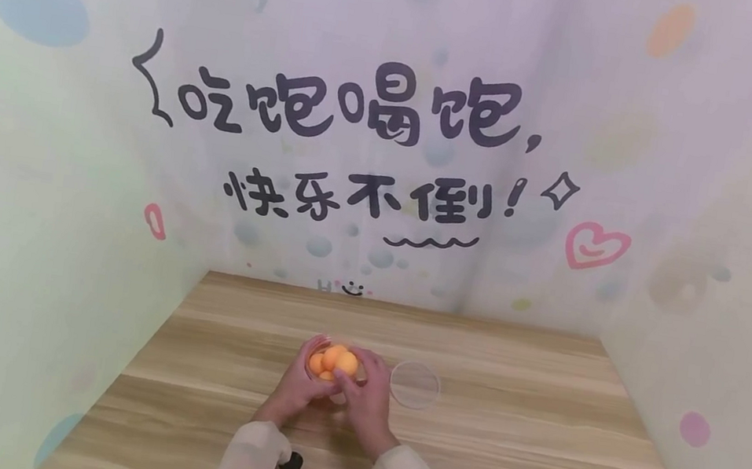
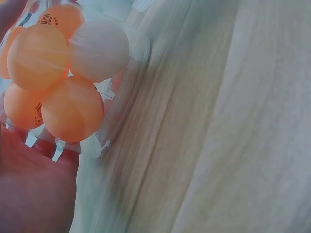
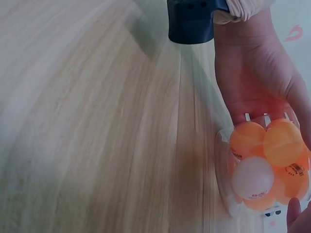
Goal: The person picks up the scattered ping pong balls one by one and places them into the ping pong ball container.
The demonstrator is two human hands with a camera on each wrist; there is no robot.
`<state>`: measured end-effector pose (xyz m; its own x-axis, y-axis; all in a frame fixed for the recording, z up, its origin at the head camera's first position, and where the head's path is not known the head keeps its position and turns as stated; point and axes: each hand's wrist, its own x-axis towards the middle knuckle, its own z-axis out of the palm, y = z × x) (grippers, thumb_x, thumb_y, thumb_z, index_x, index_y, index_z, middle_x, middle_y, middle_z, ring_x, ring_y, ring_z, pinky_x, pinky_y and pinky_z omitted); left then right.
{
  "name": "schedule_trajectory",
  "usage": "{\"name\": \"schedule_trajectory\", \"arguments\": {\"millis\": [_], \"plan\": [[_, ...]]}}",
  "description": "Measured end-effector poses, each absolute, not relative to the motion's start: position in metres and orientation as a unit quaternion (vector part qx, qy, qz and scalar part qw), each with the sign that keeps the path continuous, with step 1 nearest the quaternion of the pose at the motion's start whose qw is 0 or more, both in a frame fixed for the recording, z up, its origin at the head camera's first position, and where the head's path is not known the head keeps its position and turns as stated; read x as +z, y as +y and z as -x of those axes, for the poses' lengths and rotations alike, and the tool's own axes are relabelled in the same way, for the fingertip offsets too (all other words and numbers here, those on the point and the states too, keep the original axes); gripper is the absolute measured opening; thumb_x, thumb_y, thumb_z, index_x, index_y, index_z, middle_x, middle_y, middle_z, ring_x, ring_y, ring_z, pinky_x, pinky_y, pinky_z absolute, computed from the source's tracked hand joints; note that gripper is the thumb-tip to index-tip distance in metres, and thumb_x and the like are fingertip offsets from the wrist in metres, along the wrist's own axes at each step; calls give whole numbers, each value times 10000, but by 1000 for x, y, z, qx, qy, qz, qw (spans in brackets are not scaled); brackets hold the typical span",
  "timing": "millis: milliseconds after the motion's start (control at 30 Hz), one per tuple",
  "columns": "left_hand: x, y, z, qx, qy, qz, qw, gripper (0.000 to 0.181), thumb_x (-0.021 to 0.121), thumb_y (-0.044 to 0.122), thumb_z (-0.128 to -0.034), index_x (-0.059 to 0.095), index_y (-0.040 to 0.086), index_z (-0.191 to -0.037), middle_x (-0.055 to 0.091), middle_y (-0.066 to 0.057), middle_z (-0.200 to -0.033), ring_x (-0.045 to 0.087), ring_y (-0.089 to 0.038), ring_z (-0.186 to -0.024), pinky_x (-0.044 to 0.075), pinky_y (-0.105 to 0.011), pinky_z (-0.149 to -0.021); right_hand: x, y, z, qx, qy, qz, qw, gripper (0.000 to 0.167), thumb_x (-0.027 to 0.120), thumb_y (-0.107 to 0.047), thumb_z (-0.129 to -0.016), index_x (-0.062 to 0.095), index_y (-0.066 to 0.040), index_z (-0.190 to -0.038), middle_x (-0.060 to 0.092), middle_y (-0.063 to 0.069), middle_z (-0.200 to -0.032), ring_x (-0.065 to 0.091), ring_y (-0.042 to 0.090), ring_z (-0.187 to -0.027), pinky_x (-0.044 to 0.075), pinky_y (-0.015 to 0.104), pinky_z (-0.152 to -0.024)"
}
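Observation:
Several orange table tennis balls (image 1: 334, 357) and a white one (image 3: 252, 177) are heaped in a clear plastic container (image 2: 138, 73). My left hand (image 1: 301, 381) grips the container from the left side. From the right, my right hand (image 1: 369, 392) holds it too, its thumb near the front balls. In the left wrist view the fingers (image 2: 63, 162) wrap the container's lower wall, which has slots in it. Parts of both hands are hidden behind the container. It is held tilted, with the balls facing up towards me.
A clear round disc (image 1: 415, 386), perhaps a lid, lies on the wood-grain table (image 1: 520, 444) just right of my right hand. Black wrist-worn devices (image 1: 291, 465) show at the sleeves. Printed cloth walls (image 1: 404, 24) stand behind and on both sides.

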<state>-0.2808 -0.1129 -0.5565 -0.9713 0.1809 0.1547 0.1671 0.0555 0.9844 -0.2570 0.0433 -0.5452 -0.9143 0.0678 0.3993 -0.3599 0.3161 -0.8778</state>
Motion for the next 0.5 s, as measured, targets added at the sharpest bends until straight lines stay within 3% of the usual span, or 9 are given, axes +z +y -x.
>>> {"name": "schedule_trajectory", "arguments": {"millis": [167, 300, 500], "plan": [[-546, -113, 274, 677, 727, -114, 14, 927, 842, 58, -739, 284, 36, -1479, 357, -195, -1482, 413, -351, -1291, 411, -355, -1034, -546, 41, 256, 596, -779, -79, 179, 391, 765, -181, -847, 647, -89, -1208, 548, 84, -1259, 505, 266, -1119, 545, 300, -771], [-556, -113, 279, 673, 732, -103, 15, 926, 822, 24, -744, 276, 66, -1491, 356, -175, -1468, 417, -344, -1278, 406, -409, -1040, -548, 41, 255, 605, -777, -60, 165, 381, 770, -165, -841, 649, -83, -1193, 534, 89, -1256, 508, 264, -1127, 543, 276, -763], [-570, -112, 286, 663, 743, -98, 3, 939, 807, -10, -745, 269, 102, -1507, 347, -141, -1485, 409, -310, -1293, 390, -401, -1054, -551, 43, 256, 611, -773, -56, 159, 388, 776, -161, -836, 645, -43, -1181, 532, 118, -1263, 522, 290, -1127, 544, 280, -756]]}}
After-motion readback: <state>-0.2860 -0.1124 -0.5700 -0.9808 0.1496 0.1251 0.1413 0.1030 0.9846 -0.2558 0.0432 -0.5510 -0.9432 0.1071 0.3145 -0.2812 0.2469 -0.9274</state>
